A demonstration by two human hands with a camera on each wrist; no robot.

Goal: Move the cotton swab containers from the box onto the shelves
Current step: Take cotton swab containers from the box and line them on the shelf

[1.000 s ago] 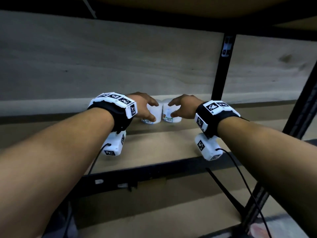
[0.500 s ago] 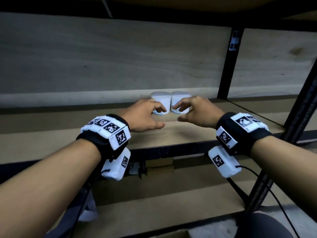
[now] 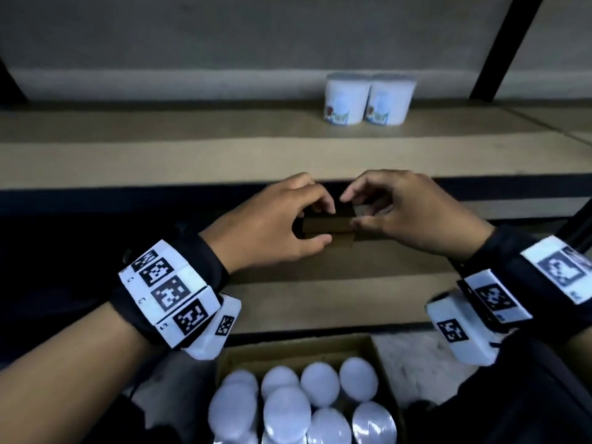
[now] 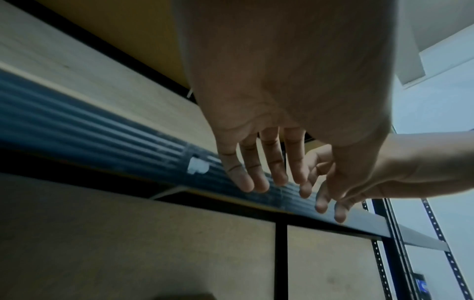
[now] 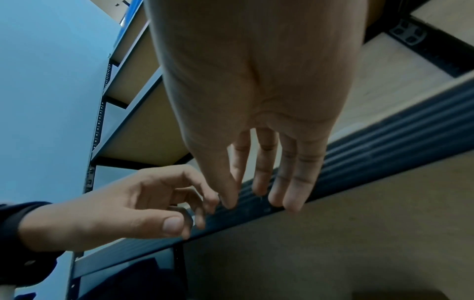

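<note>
Two white cotton swab containers (image 3: 346, 99) (image 3: 389, 99) stand upright side by side at the back of the wooden shelf (image 3: 160, 155). Both hands hover in front of the shelf's dark front rail, well short of the containers. My left hand (image 3: 315, 224) is loosely curled and holds nothing. My right hand (image 3: 350, 209) faces it, also loosely curled and empty. The left wrist view shows the left fingers (image 4: 256, 172) hanging relaxed; the right wrist view shows the right fingers (image 5: 269, 182) the same. Below, an open cardboard box (image 3: 288, 346) holds several white-lidded containers (image 3: 320, 379).
A black upright post (image 3: 506, 43) rises at the shelf's right. A lower wooden shelf board (image 3: 320, 299) lies between the hands and the box. The shelf's ribbed dark rail (image 4: 102, 132) runs across both wrist views.
Both hands let go of the two containers at the back of the shelf and drew back and down. The head view tipped down, bringing the box into sight.
</note>
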